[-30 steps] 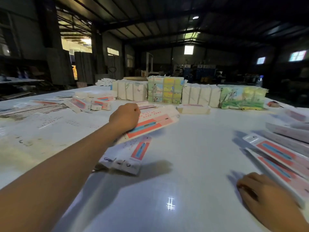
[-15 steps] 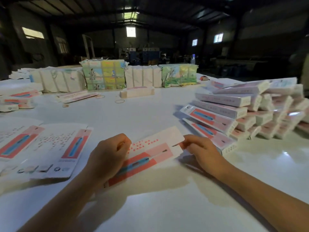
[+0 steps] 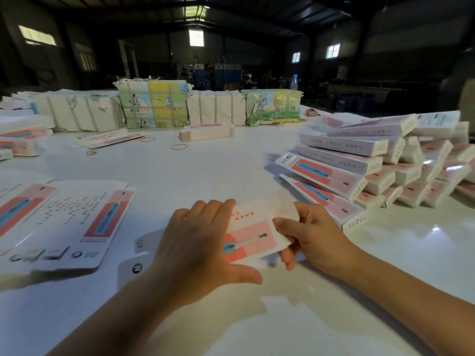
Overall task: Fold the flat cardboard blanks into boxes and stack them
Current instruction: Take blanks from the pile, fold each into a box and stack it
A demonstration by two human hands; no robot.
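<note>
While the stack of folded boxes (image 3: 372,160) waits at my right, my left hand (image 3: 198,250) lies flat-fingered across the thin, light, bendy blank (image 3: 253,232) on the table before me and my right hand (image 3: 311,240) pinches its end, best gripped by the creased edges.

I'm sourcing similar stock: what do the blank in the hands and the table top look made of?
Blank: thin printed card, apparently matte; it is flat and pale-edged.
Table top: smooth white glossy sheet, maybe laminate or plastic; it mirrors the windows as bright spots.
</note>
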